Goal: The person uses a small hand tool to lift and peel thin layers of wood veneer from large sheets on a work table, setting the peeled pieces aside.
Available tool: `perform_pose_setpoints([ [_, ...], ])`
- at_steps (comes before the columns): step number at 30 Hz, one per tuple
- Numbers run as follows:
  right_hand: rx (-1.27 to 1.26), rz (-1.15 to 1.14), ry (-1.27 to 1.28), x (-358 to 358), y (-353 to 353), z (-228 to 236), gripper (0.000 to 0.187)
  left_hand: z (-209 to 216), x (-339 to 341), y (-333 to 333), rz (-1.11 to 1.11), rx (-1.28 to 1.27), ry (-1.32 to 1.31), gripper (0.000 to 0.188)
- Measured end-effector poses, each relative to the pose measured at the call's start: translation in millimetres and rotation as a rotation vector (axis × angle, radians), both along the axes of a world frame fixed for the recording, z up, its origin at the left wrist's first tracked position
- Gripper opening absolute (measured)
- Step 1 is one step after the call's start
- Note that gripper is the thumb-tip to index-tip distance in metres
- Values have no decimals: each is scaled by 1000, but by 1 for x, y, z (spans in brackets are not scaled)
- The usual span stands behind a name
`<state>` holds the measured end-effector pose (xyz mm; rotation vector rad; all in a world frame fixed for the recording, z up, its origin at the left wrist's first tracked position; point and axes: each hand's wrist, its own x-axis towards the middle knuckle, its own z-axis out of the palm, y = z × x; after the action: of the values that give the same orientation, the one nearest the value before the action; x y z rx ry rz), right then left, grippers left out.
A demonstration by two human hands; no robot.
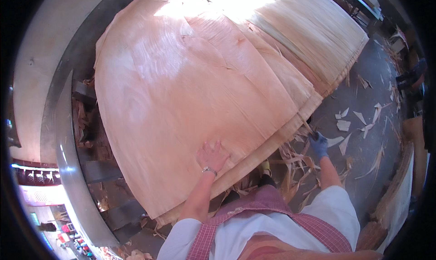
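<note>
A broad stack of thin wood veneer sheets (181, 92) spreads out in front of me, pale pinkish tan with a ragged right edge. My left hand (213, 156), bare with a band at the wrist, lies flat on the top sheet near its front edge, fingers spread. Off the right corner of the stack, my right hand (319, 145) wears a blue-grey glove. Its fingers are closed on the end of a narrow veneer strip (306, 123) that sticks out from the stack's edge. The fingertips are partly hidden.
More yellowish veneer sheets (313, 28) lie at the far right of the stack. Torn veneer scraps (344, 125) litter the grey floor (363, 164) to the right. Along the left run dark metal beams (102, 171) and a curved metal rail (72, 169). A wooden board (399, 196) leans at the lower right.
</note>
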<state>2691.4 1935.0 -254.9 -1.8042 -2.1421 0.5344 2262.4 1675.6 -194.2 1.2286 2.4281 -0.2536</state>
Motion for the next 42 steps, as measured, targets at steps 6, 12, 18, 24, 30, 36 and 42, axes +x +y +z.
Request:
perform_pose_setpoints([
  [6, 101, -8, 53, 125, 70, 24, 32, -26, -3, 6, -43, -85, 45, 90],
  [12, 289, 99, -181, 103, 165, 73, 27, -3, -15, 29, -48, -245, -67, 91],
  [18, 212, 357, 49, -161, 233, 115, 36, 7, -17, 41, 51, -335, -162, 88],
  [24, -558, 297, 375, -349, 192, 127, 50, -19, -26, 11, 116, -289, -202, 87],
  [30, -627, 280, 373, -411, 167, 145, 44, -21, -39, -16, 217, 100, -396, 83],
  [36, -1065, 214, 579, -462, 122, 170, 44, 0, -11, -87, 351, 508, -381, 80],
  [42, -456, 282, 390, -449, -18, 176, 43, 10, 52, -258, 352, 665, -381, 71],
])
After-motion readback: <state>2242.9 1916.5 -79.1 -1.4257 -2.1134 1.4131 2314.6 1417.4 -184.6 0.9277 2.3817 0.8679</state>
